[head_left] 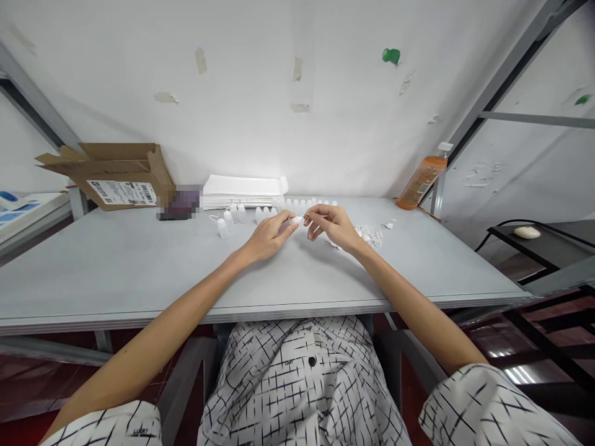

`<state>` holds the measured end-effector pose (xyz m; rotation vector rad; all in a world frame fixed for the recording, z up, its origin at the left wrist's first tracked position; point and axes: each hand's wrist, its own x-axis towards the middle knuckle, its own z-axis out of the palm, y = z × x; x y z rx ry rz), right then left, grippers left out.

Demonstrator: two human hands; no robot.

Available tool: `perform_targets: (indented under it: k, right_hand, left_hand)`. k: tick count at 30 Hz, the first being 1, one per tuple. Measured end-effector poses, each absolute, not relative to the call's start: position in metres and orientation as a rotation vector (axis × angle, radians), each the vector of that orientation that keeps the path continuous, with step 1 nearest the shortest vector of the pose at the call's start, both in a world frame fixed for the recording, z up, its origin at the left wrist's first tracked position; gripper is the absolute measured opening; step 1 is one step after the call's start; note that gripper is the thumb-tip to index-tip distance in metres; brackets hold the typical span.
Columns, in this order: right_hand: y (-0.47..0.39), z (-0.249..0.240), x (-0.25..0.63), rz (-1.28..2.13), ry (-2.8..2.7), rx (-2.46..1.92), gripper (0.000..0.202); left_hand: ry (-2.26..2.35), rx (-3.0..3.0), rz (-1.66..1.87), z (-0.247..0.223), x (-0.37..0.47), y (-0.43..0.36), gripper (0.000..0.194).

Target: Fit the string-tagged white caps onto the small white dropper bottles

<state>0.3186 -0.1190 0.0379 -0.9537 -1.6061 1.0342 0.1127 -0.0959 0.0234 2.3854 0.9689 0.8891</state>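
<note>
My left hand (269, 236) is closed around a small translucent white bottle (297, 220), whose end shows beyond the thumb and fingers. Just to its right, my right hand (333, 225) pinches at the bottle's tip; whatever lies between those fingertips is too small to make out. Left of my left hand stand several similar bottles (223, 229), some with loop-like pieces at the top. More small bottles form a row (309, 203) behind my hands. A heap of small white plastic pieces (370, 235), some ring-shaped, lies beside my right wrist.
On the grey table (153, 272), a cardboard box (123, 179) stands back left, near a blurred dark item (180, 203). A white paper stack (244, 191) lies along the wall. An orange drink bottle (422, 179) leans back right. A stand (543, 244) is beyond the right edge.
</note>
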Motion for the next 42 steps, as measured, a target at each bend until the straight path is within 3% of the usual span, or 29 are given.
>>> perform_targets:
  k: [42]
  right_hand:
    - [-0.1176,0.0367,0.3259,1.184,-1.675,-0.938,0.033]
  left_hand:
    - [1.027,2.552,0.853,0.0188,0.1095,-0.0949,0.041]
